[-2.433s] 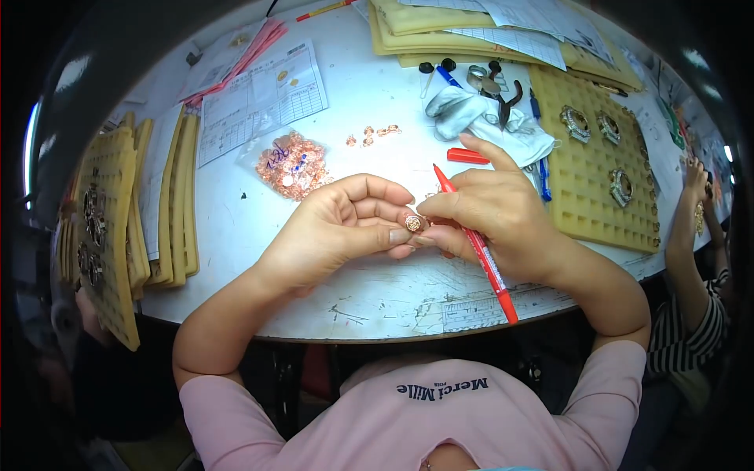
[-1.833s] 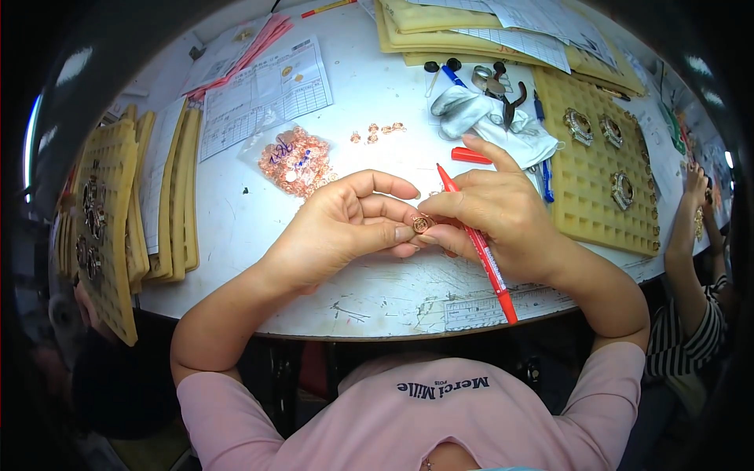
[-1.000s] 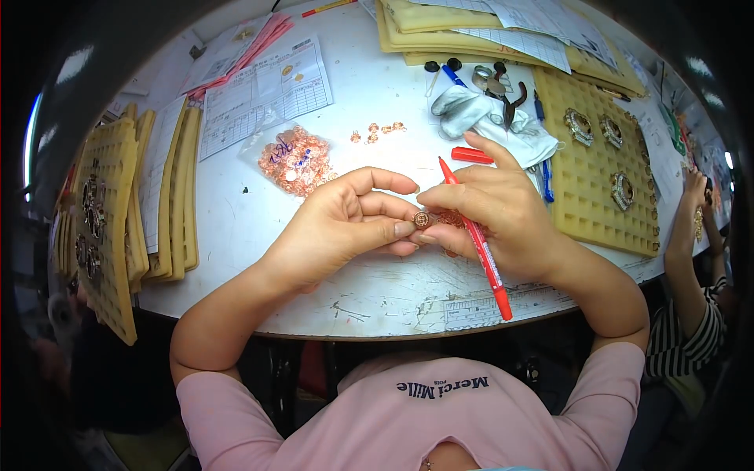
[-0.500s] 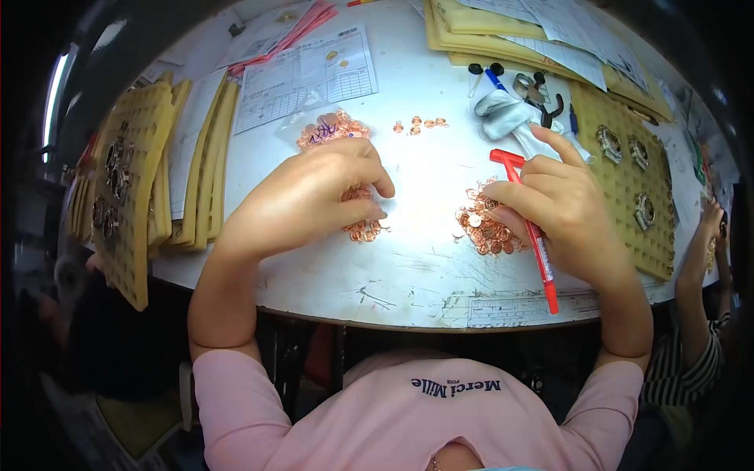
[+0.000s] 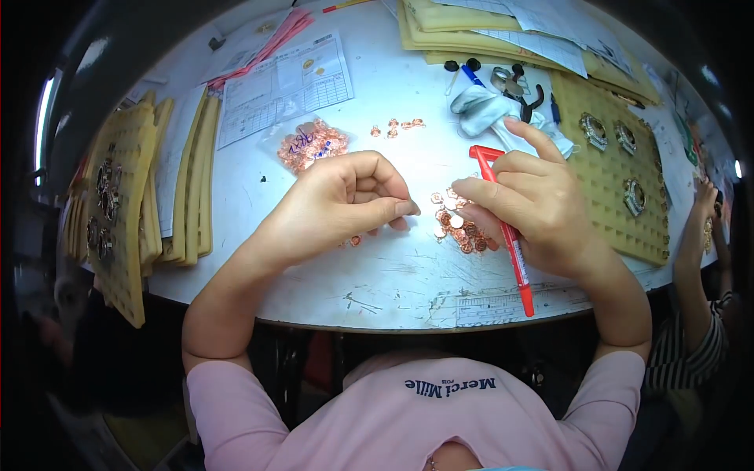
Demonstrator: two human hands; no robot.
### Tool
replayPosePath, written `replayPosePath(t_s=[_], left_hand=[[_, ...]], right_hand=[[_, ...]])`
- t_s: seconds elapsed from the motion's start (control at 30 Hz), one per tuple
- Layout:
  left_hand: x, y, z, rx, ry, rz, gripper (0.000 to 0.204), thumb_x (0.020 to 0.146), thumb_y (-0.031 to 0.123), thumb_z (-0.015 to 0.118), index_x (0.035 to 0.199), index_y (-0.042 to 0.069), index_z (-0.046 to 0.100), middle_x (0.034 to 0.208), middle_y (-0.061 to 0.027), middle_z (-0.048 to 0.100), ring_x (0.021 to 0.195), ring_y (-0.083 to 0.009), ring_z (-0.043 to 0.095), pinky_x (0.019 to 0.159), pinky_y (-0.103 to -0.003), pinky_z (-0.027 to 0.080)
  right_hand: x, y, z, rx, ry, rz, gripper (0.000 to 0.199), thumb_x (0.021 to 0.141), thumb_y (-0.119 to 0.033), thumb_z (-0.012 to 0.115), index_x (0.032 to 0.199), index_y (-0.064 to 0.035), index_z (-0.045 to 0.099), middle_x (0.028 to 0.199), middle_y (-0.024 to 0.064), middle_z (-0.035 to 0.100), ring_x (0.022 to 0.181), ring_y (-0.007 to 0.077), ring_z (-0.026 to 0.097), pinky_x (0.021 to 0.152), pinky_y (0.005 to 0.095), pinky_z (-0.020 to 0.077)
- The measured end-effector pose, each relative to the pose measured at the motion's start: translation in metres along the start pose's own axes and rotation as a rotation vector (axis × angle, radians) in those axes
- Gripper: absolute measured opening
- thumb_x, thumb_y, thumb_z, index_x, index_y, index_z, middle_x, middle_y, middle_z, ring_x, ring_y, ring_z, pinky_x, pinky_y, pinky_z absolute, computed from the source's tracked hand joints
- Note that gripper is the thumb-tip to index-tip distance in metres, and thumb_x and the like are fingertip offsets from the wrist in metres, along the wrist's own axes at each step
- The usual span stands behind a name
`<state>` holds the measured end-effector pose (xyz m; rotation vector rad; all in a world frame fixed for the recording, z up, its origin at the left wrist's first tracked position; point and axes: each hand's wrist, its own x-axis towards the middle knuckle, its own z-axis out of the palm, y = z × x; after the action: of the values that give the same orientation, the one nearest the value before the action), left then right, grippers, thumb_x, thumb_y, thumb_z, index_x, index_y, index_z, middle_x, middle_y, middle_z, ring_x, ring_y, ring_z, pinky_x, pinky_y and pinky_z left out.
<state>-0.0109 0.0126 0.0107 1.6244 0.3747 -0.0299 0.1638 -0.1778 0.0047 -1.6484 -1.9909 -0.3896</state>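
My left hand (image 5: pixel 357 192) hovers between two heaps, thumb and forefinger pinched at a small copper-coloured piece (image 5: pixel 415 210), mostly hidden by the fingertips. A few pieces of the left heap (image 5: pixel 355 241) show from under that hand. My right hand (image 5: pixel 538 200) has a red pen-like stick with a T-shaped end (image 5: pixel 514 255) tucked through its fingers. Its forefinger is stretched up, while other fingertips reach over the right heap of copper-coloured pieces (image 5: pixel 463 231). Whether they also grip a piece I cannot tell.
A clear bag of copper-coloured pieces (image 5: pixel 312 145) lies beyond my left hand, near a small row of pieces (image 5: pixel 394 125). Yellow foam trays (image 5: pixel 605 177) with metal watch cases flank both sides. Pliers (image 5: pixel 530 102), white cloth (image 5: pixel 487 110) and papers (image 5: pixel 287 86) lie farther back.
My left hand has lifted off the left heap and moved right, fingers now pinched together near the right heap. My right hand keeps the red stick over its heap. The view has shifted slightly.
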Motion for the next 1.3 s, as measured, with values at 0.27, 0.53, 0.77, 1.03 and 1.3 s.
replayPosePath(t_s=[0.27, 0.53, 0.77, 1.03, 1.3], left_hand=[[0.002, -0.009, 0.011, -0.383, -0.122, -0.084, 0.041, 0.091, -0.001, 0.066, 0.128, -0.004, 0.049, 0.105, -0.0157, 0.070, 0.099, -0.0229, 0.070, 0.088, -0.032, 0.057], [0.001, -0.010, 0.013, -0.385, -0.125, -0.067, 0.043, 0.092, -0.002, 0.063, 0.132, -0.003, 0.047, 0.110, -0.0167, 0.069, 0.102, -0.0242, 0.069, 0.092, -0.033, 0.056], [0.002, -0.009, 0.014, -0.415, -0.129, -0.073, 0.044, 0.092, -0.001, 0.064, 0.133, -0.003, 0.048, 0.108, -0.0166, 0.070, 0.098, -0.0205, 0.070, 0.089, -0.031, 0.056], [0.003, -0.013, 0.016, -0.410, -0.153, -0.037, 0.046, 0.092, -0.002, 0.063, 0.135, -0.003, 0.045, 0.106, -0.0173, 0.070, 0.095, -0.0208, 0.070, 0.087, -0.031, 0.056], [0.001, -0.008, 0.013, -0.425, -0.151, -0.073, 0.045, 0.093, -0.001, 0.064, 0.134, -0.002, 0.046, 0.105, -0.0130, 0.069, 0.093, -0.0172, 0.068, 0.086, -0.029, 0.055]], right_hand=[[-0.003, -0.001, 0.012, 0.149, 0.043, 0.080, 0.019, 0.081, -0.019, 0.076, 0.095, -0.0100, 0.067, 0.061, 0.0047, 0.058, 0.068, 0.0228, 0.061, 0.102, 0.0493, 0.0442], [-0.003, -0.002, 0.014, 0.217, 0.014, 0.105, 0.025, 0.077, -0.023, 0.080, 0.096, -0.0112, 0.068, 0.061, 0.0015, 0.055, 0.065, 0.0207, 0.059, 0.104, 0.0507, 0.0423], [-0.004, -0.001, 0.019, 0.227, 0.017, 0.097, 0.031, 0.074, -0.015, 0.080, 0.103, -0.0106, 0.070, 0.064, -0.0002, 0.059, 0.067, 0.0187, 0.061, 0.107, 0.0519, 0.0383], [-0.006, -0.002, 0.025, 0.168, -0.058, -0.016, 0.046, 0.075, -0.013, 0.076, 0.120, -0.0161, 0.068, 0.070, -0.0020, 0.055, 0.074, 0.0176, 0.057, 0.107, 0.0510, 0.0369], [-0.002, -0.005, 0.021, 0.225, 0.044, 0.088, 0.018, 0.080, -0.021, 0.077, 0.092, -0.0125, 0.067, 0.064, 0.0013, 0.059, 0.067, 0.0193, 0.058, 0.099, 0.0469, 0.0432]])
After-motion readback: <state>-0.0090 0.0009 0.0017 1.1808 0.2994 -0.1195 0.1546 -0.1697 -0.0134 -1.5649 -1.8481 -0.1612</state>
